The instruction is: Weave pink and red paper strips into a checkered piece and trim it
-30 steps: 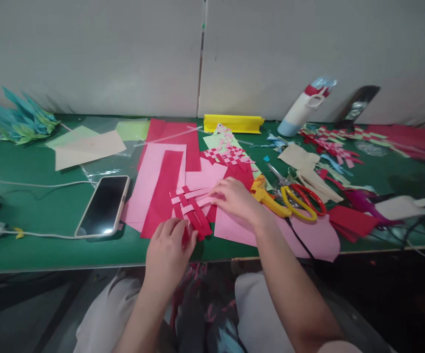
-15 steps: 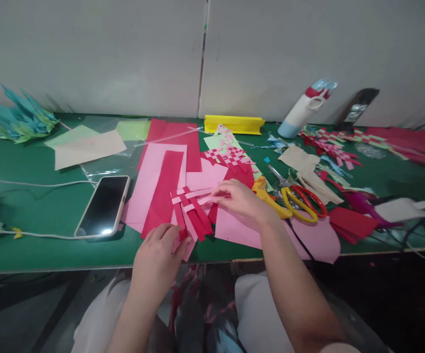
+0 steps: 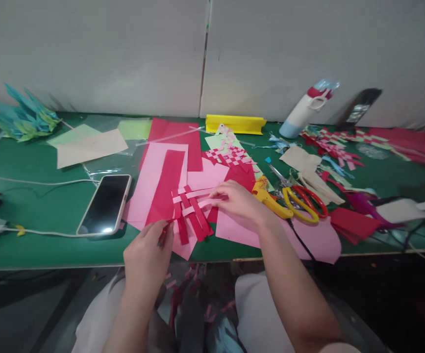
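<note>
Red and pink paper strips cross over and under each other in a loose weave point(image 3: 193, 208) near the table's front edge. My left hand point(image 3: 149, 252) is closed at the lower left of it, pinching a red paper strip point(image 3: 170, 223) drawn out to the left. On the other side, my right hand point(image 3: 239, 200) is closed around the right ends of the pink paper strips point(image 3: 203, 202). Its fingertips partly hide those ends. Under the weave lie a long red paper piece point(image 3: 164, 186) and pink paper sheets point(image 3: 177, 149).
Left of the papers lies a phone point(image 3: 105, 203) on a cable. To the right are yellow-and-red-handled scissors point(image 3: 300, 203) and a yellow glue gun point(image 3: 271, 198). Finished-looking checkered paper pieces point(image 3: 230, 154) lie behind. A bottle point(image 3: 306, 110) stands at the back right.
My left hand has moved left and slightly down, pulling a red strip outward from the weave. A lower pink strip lies more exposed. My right hand has stayed almost still.
</note>
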Tool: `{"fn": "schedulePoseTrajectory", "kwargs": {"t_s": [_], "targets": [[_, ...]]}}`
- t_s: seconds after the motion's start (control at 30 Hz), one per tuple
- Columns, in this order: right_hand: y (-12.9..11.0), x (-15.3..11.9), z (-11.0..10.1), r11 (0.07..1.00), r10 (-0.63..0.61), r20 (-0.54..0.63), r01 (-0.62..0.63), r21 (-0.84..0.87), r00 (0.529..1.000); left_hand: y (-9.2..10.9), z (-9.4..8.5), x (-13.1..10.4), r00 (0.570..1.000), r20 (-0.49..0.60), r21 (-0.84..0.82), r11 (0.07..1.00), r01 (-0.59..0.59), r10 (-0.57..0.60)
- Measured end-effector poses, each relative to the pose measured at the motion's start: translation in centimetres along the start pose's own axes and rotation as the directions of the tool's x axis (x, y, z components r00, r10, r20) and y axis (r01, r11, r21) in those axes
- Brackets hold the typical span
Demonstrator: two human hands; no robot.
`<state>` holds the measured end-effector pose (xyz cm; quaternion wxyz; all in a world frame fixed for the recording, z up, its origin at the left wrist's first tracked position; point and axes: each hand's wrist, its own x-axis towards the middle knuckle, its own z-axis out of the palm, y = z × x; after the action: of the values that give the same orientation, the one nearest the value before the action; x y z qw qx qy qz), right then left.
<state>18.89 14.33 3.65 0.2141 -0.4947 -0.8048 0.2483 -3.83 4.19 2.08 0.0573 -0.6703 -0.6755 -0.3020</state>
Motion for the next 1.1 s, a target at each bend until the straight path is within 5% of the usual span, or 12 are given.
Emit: {"fn": "schedulePoseTrajectory", "kwargs": {"t_s": [0.43,0.73,1.1], "targets": [[-2.0,0.7,1.1,0.993,-0.104,0.089,0.108,-0.044,0.991,0.1,0.1,0.5,0.969,0.147,-0.251,0.94,0.232,-0.2],[-1.7,0.7,1.7,0.989,-0.144,0.1,0.146,-0.018,0.985,-1.3,1.0,1.0,0.977,0.167,-0.067,0.99,-0.125,0.134],[-1.8,0.7,1.9,0.99,-0.141,0.096,0.143,-0.014,0.985,-1.8,1.7,1.3,0.977,0.16,-0.056,0.99,-0.133,0.14]]}}
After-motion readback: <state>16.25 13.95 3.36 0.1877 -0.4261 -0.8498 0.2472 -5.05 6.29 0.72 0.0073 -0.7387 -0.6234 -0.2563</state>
